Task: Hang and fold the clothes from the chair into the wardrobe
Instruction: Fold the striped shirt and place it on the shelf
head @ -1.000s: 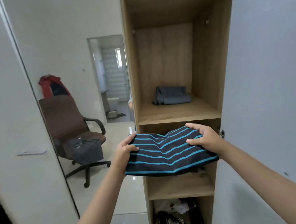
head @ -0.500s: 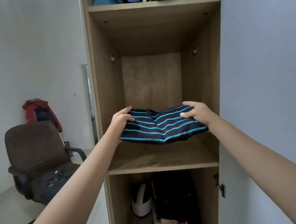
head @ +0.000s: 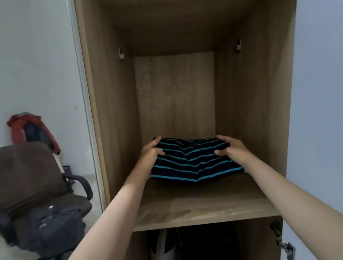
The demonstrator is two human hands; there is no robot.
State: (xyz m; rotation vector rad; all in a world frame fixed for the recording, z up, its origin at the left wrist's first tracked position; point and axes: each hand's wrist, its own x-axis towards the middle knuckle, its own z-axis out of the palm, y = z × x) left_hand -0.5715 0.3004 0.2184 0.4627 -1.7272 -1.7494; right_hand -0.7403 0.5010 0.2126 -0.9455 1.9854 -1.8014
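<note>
The big wooden wardrobe (head: 184, 88) stands open, and no words or labels can be read anywhere on it. Its middle shelf (head: 202, 207) is a flat wooden board. To the left is a brown office chair (head: 26, 180) with a dark bag (head: 55, 225) on its seat. A red and dark jacket (head: 32, 129) hangs behind the chair by the wall. On the right is the pale wardrobe door (head: 328, 119) with a metal hinge (head: 282, 242) low down.

Both arms reach straight out into the wardrobe. The folded striped shirt (head: 193, 160), black with blue lines, now sits on the shelf, far back near the rear wall. Half a second ago it was held a bit above the front of the shelf, so it has gone deeper in and down. The view is also closer to the shelf than before.

The left hand (head: 150, 155) grips the shirt's left edge, thumb on top and fingers curled round the side. The right hand (head: 230, 148) grips the right edge the same way. A white thing (head: 163, 252) sits in the dark space under the shelf.
</note>
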